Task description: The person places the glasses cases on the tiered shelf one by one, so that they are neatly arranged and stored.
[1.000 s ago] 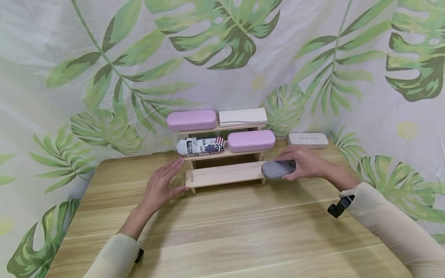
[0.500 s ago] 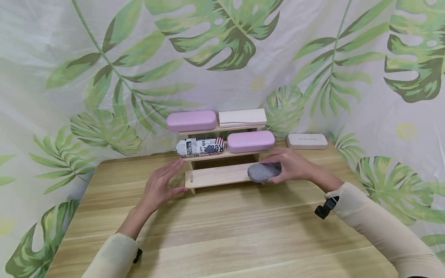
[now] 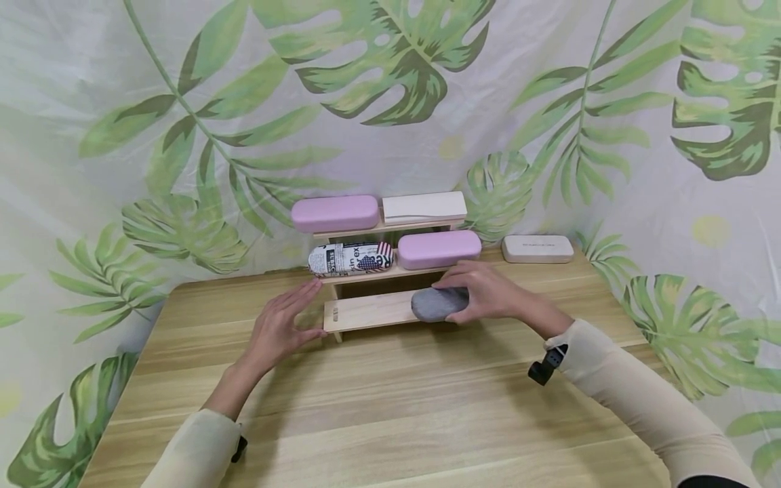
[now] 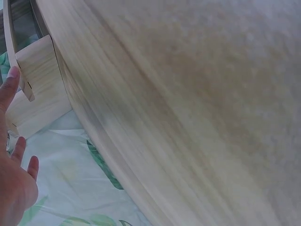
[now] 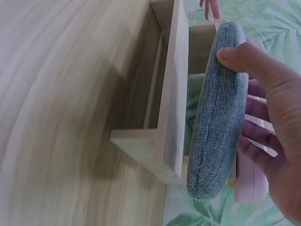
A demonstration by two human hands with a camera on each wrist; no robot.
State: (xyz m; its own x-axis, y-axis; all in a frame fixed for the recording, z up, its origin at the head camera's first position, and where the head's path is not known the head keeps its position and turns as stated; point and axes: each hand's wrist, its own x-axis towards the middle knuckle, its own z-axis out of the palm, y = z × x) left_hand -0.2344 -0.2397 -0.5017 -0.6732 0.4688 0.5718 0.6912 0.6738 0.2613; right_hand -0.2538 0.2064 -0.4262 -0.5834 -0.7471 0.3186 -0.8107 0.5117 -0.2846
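In my right hand (image 3: 488,291) is a grey fabric glasses case (image 3: 434,304), pinched between thumb and fingers. It is over the right part of the lowest board (image 3: 372,310) of a three-step wooden stand. The right wrist view shows the thumb on one long side of the grey case (image 5: 218,113) and the fingers on the other, a gap showing between case and board. My left hand (image 3: 277,332) has its fingers extended at the stand's left end, thumb at the lowest board and fingertips near the middle one. The left wrist view shows these fingers by the stand's side panel (image 4: 44,89).
The middle step bears a newsprint-patterned case (image 3: 350,258) and a pink case (image 3: 439,249). On the top step are another pink case (image 3: 335,213) and a white case (image 3: 424,207). A pale grey case (image 3: 537,249) lies on the wooden table (image 3: 390,413), right of the stand.
My right hand has carried the grey glasses case leftward, from the lowest board's right end to farther in along it. My left hand has stayed at the stand's left end.
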